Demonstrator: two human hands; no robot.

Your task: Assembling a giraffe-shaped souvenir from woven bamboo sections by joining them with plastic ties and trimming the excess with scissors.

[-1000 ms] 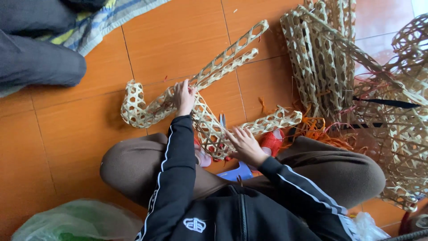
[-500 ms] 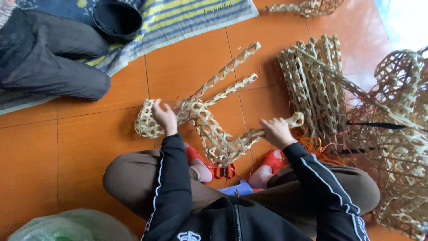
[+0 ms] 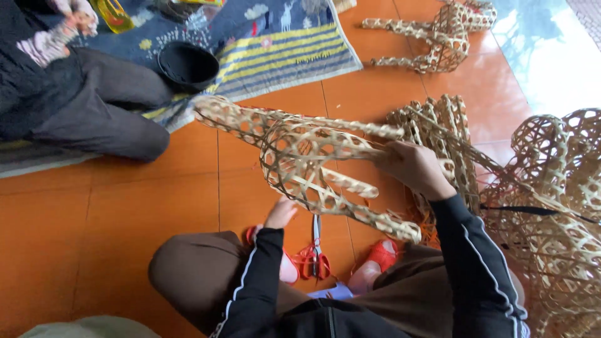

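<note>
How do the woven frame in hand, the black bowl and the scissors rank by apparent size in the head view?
1. Woven frame, held up by the right hand, so nearness inflates it.
2. Black bowl on the blanket.
3. Scissors on the floor by the left hand; similar length, slimmer.

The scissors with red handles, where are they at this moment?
In the head view the scissors lie on the orange tiled floor between the person's two feet, just below the woven bamboo frame and right of the left hand.
</note>
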